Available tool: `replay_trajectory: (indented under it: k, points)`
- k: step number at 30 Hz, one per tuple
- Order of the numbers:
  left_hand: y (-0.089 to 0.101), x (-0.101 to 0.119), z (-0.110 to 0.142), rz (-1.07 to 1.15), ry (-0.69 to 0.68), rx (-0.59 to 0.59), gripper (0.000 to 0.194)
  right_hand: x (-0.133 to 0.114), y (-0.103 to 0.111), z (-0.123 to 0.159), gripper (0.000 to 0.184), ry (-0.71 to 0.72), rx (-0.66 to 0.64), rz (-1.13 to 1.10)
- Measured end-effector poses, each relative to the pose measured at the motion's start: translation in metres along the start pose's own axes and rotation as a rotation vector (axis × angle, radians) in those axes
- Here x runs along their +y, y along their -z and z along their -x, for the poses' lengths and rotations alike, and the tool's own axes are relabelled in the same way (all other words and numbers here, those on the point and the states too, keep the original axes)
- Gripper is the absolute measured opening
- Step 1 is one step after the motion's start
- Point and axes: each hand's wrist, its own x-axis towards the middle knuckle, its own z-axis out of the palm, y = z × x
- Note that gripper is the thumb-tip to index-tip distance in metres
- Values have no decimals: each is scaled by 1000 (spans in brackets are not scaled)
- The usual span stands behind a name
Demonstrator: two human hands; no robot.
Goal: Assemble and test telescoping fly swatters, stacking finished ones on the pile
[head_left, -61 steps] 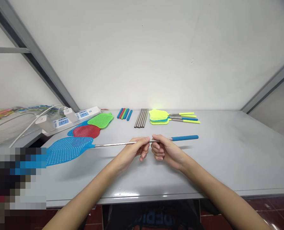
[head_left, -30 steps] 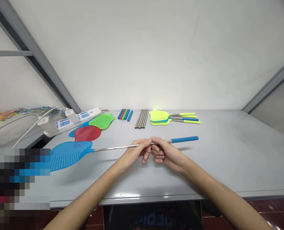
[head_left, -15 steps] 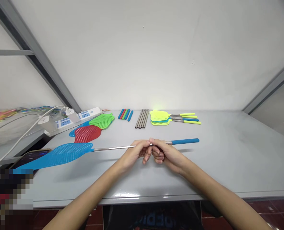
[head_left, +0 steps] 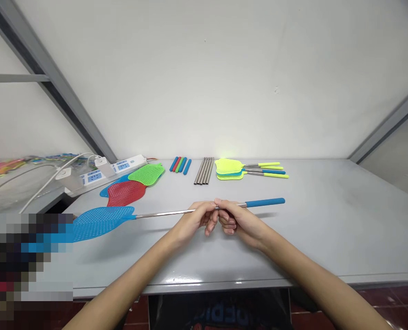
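Observation:
Both my hands meet on the metal rod of a blue fly swatter (head_left: pixel 102 223), held level just above the table. My left hand (head_left: pixel 204 217) pinches the thin rod between thumb and fingers. Right beside it, my right hand (head_left: pixel 234 217) is closed on the thicker part of the rod near the blue grip (head_left: pixel 265 202). The swatter's perforated head points left, and its far left end runs into a pixelated patch. Behind my hands lie several metal tubes (head_left: pixel 204 171) side by side and several coloured grips (head_left: pixel 180 165).
Several assembled fly swatters (head_left: pixel 229 167) with yellow and blue parts lie at the back right. Red (head_left: pixel 126 193) and green (head_left: pixel 146 177) swatter heads overlap at left, near a white power strip (head_left: pixel 130 163) with cables. A grey frame post (head_left: pixel 69 101) rises at left.
My hands and the swatter stay almost where they were. The pixelated patch at lower left has grown and covers more of the swatter head's left end.

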Motion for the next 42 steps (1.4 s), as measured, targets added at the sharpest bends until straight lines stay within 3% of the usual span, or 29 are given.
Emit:
replay_trajectory:
  k: [22, 42]
  points:
    - [2, -2, -1, 60, 5, -53, 33, 0, -1, 0, 41, 9, 35, 25]
    - [-3, 5, 1, 139, 47, 41, 29, -4, -3, 0, 38, 125, 150, 55]
